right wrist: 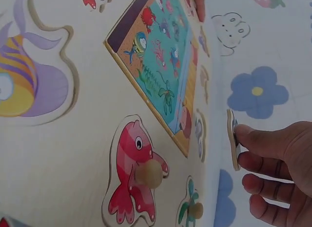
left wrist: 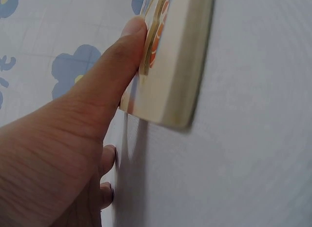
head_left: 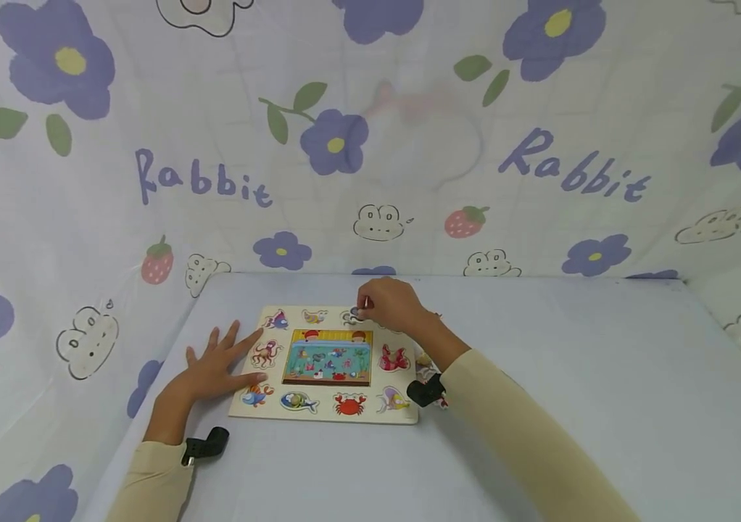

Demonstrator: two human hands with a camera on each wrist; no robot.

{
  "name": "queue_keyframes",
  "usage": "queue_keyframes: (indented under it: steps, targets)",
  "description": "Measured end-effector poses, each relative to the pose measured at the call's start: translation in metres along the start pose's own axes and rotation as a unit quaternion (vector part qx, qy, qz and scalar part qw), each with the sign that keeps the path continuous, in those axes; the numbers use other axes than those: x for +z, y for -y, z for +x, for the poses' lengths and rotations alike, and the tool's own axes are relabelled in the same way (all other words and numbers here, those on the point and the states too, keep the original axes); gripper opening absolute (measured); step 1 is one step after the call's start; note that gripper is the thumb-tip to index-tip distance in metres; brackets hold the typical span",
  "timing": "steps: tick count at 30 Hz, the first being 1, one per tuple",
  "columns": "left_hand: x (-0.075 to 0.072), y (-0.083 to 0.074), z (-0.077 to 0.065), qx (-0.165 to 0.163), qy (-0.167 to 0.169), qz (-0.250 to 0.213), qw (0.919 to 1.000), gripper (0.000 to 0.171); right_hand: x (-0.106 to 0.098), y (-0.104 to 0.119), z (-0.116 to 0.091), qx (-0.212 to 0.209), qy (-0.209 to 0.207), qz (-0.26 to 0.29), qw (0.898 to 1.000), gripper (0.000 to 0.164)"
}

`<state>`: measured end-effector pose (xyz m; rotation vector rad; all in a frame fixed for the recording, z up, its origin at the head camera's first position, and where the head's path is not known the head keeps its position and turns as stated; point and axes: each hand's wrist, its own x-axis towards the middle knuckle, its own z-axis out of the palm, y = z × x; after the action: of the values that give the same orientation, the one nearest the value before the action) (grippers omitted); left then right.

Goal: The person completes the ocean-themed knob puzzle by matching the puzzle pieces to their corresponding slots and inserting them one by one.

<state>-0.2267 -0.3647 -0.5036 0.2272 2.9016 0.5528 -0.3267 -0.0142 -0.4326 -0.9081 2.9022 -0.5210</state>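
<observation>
A wooden peg puzzle board [head_left: 328, 413] with sea-animal pictures lies on the table. My left hand [head_left: 217, 368] is spread at its left side, index finger and thumb reaching onto the board; in the left wrist view the thumb lies along the board's edge. My right hand [head_left: 391, 301] is over the top edge. Between its thumb and finger it pinches a thin wooden puzzle piece [right wrist: 232, 141], seen edge-on and apart from the board; its picture is mostly hidden. A pink fish piece [right wrist: 127, 171] with a round knob and a green piece [right wrist: 190, 205] sit in the board.
An aquarium picture [head_left: 328, 359] fills the board's middle. Several loose pieces [head_left: 424, 360] lie at the board's right side, partly under my right forearm. White cloth printed with flowers and rabbits [head_left: 377, 221] hangs behind the white table [head_left: 573, 377].
</observation>
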Motion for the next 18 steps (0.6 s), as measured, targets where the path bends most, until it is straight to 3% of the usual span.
queue_keyframes:
  steps: [8, 18]
  targets:
    - [0.002, 0.002, 0.0, 0.001, -0.005, 0.003, 1.0, 0.095, 0.014, 0.001, 0.021, 0.008, 0.02, -0.016, 1.0, 0.01]
    - [0.001, 0.001, -0.001, -0.002, -0.006, -0.002, 1.0, 0.096, 0.026, 0.001, 0.032, 0.023, 0.038, -0.016, 0.999, 0.008]
